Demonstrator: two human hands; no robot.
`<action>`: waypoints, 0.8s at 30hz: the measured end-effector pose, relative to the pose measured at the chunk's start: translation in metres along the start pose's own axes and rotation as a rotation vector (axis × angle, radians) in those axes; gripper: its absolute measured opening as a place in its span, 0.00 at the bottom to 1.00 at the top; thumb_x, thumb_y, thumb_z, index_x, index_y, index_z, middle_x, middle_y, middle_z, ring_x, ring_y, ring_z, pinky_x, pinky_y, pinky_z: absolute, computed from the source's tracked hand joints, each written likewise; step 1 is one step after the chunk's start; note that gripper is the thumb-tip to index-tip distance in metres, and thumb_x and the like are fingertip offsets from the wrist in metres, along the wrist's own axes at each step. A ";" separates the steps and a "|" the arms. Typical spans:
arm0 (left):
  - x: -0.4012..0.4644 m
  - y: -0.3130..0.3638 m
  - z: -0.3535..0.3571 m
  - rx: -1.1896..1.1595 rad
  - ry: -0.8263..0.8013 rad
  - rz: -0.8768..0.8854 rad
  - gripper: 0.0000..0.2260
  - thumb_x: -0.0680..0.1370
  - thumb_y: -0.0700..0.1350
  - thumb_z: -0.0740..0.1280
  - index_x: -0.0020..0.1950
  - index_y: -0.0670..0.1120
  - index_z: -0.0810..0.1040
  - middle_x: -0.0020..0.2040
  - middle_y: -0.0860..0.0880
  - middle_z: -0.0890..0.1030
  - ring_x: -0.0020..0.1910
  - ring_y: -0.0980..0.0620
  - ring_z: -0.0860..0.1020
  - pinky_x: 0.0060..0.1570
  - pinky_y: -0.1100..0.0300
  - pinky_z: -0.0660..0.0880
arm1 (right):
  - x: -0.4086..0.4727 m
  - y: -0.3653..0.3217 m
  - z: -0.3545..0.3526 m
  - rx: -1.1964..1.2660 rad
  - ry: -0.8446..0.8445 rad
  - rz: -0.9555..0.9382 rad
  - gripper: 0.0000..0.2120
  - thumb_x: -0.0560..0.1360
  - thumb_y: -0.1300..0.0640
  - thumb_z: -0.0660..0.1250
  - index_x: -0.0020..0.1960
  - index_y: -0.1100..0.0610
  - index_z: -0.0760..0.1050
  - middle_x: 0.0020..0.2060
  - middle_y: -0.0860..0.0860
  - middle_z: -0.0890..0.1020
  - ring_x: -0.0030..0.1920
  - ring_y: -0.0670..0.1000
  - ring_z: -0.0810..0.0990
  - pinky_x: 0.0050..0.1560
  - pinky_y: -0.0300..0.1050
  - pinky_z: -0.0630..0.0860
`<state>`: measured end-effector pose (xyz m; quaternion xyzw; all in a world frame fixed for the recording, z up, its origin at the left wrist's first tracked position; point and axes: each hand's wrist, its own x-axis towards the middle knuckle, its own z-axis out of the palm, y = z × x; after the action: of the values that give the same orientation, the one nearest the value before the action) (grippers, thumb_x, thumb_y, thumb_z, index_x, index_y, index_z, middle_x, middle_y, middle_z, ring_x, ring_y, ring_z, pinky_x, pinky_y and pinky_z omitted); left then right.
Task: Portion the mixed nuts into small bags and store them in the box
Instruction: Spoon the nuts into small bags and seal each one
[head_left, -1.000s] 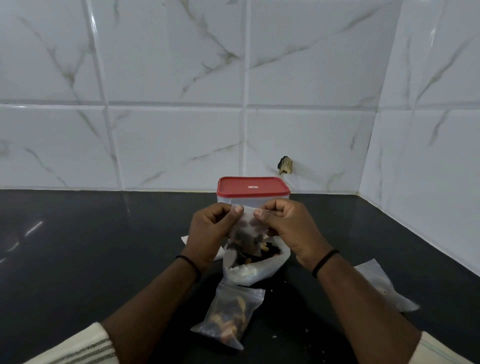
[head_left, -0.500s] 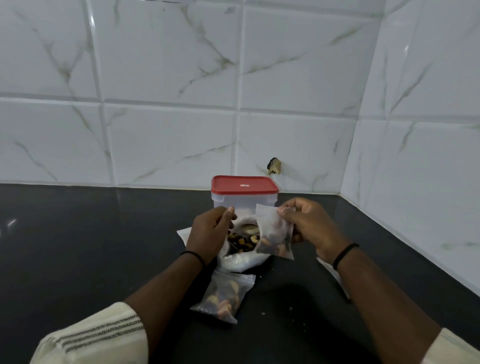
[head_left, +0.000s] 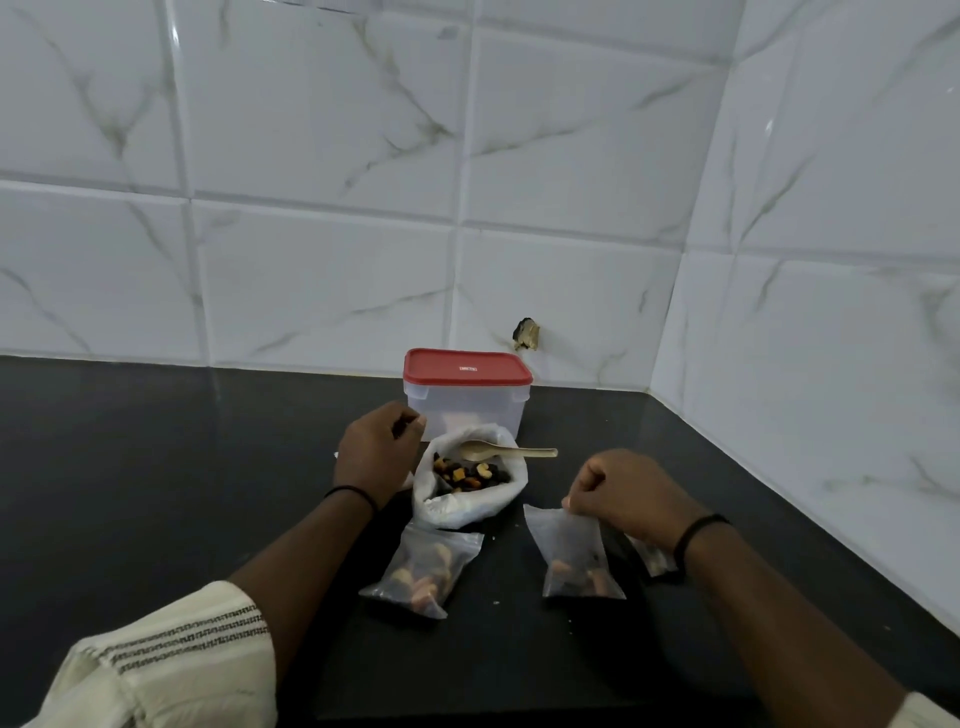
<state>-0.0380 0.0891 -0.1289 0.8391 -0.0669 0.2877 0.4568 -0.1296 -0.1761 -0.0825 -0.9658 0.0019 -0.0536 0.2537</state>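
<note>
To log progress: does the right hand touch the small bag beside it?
Touching: the head view shows the right hand pinching the small bag by its top edge.
</note>
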 end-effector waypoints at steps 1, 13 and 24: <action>0.000 0.000 -0.001 0.025 0.006 -0.011 0.07 0.78 0.46 0.67 0.39 0.49 0.78 0.35 0.53 0.79 0.37 0.51 0.77 0.36 0.59 0.68 | 0.002 -0.002 0.000 -0.062 0.053 -0.022 0.06 0.72 0.52 0.74 0.39 0.52 0.80 0.39 0.45 0.83 0.39 0.42 0.79 0.38 0.37 0.74; 0.010 0.002 -0.024 0.688 -0.298 -0.045 0.14 0.69 0.62 0.67 0.39 0.51 0.77 0.42 0.51 0.80 0.43 0.48 0.79 0.40 0.59 0.74 | 0.069 -0.073 0.043 0.101 0.192 -0.382 0.07 0.76 0.50 0.69 0.41 0.51 0.80 0.36 0.45 0.82 0.37 0.42 0.80 0.40 0.41 0.78; 0.021 -0.001 -0.023 0.837 -0.461 -0.080 0.14 0.70 0.58 0.73 0.47 0.50 0.81 0.48 0.50 0.82 0.47 0.49 0.80 0.43 0.58 0.76 | 0.082 -0.073 0.080 0.021 0.183 -0.534 0.06 0.75 0.48 0.69 0.43 0.48 0.80 0.35 0.43 0.81 0.37 0.42 0.78 0.38 0.37 0.73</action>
<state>-0.0303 0.1116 -0.1087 0.9948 -0.0127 0.0786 0.0639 -0.0417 -0.0756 -0.1077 -0.9206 -0.2302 -0.2053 0.2394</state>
